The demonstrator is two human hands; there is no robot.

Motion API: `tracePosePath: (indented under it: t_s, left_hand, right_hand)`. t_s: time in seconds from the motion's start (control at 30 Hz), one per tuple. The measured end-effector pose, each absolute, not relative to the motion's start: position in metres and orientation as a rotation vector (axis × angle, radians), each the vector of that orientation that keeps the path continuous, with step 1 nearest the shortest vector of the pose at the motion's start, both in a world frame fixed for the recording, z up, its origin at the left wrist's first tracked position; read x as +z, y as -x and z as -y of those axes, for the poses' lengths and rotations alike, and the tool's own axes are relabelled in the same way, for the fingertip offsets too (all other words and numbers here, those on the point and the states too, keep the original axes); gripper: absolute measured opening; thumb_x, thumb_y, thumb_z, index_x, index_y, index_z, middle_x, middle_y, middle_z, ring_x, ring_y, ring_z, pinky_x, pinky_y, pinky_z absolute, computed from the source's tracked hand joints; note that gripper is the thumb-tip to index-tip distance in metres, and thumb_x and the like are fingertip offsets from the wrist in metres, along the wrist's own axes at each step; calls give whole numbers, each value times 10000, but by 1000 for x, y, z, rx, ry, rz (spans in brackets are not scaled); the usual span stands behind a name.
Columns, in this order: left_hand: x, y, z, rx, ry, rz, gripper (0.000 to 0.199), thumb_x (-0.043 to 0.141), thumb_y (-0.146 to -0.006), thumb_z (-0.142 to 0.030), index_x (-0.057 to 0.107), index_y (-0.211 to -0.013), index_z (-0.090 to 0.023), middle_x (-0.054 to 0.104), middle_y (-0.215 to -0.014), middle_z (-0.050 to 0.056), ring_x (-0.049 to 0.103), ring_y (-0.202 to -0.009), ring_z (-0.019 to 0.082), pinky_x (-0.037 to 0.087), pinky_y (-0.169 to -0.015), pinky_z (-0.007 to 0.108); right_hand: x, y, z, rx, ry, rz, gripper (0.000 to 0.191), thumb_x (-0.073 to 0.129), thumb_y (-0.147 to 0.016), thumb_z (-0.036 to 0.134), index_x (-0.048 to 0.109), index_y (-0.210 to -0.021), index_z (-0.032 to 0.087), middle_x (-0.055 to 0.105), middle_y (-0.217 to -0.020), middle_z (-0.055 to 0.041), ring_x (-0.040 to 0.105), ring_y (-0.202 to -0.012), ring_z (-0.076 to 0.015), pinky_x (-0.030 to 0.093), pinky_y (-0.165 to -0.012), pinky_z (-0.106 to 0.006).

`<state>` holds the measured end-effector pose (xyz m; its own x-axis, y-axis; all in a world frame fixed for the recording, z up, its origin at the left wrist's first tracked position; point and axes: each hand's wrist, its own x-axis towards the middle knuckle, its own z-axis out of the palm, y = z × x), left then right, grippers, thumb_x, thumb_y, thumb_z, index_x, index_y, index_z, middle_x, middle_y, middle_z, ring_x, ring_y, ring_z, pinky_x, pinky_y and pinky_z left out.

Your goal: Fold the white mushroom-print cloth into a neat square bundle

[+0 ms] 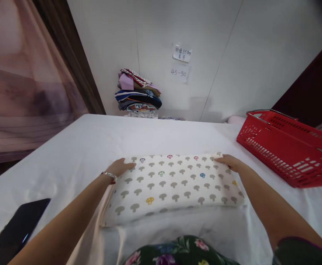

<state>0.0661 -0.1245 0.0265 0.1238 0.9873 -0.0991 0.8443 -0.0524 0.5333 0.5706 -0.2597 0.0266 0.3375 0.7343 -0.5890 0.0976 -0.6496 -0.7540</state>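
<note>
A white cloth (pixel 174 184) with grey mushroom prints and a few coloured ones lies folded into a wide rectangle at the near edge of the white-covered table (pixel 94 136). My left hand (pixel 121 167) grips its far left corner, thumb on top and the other fingers hidden beneath. At the far right corner, my right hand (pixel 229 162) pinches the cloth the same way. The cloth is spread fairly flat between both hands, its near edge close to my body.
A red plastic basket (pixel 288 147) stands on the right. On the left near edge lies a dark phone (pixel 20 228). Folded clothes (pixel 139 94) are stacked against the wall beyond the far edge. A pink curtain (pixel 25 81) hangs at left.
</note>
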Motion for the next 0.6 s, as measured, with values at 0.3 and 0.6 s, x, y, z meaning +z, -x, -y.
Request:
tracePosePath:
  t_s: [0.3,0.6]
  left_hand:
    - [34,-77,136,553,-1215,-1411,413,729,-530,-382,590,-847,-157,696,-727,63,663,-649,243,539,-580,334]
    - [49,-117,103,663,-1078,-1353,380,778,-493,-264,614,-821,-166,693,-719,70,668,-695,263,555,-600,353]
  right_hand:
    - [33,-578,258,1195,1812,696,387,757,-551,180,605,-907,167,713,-804,-76,666,-674,-219,553,-633,-339]
    - [71,-615,209,1046,1933,685,221,738,-560,80,640,-748,142,702,-713,-70,652,-640,-197,543,-617,-296]
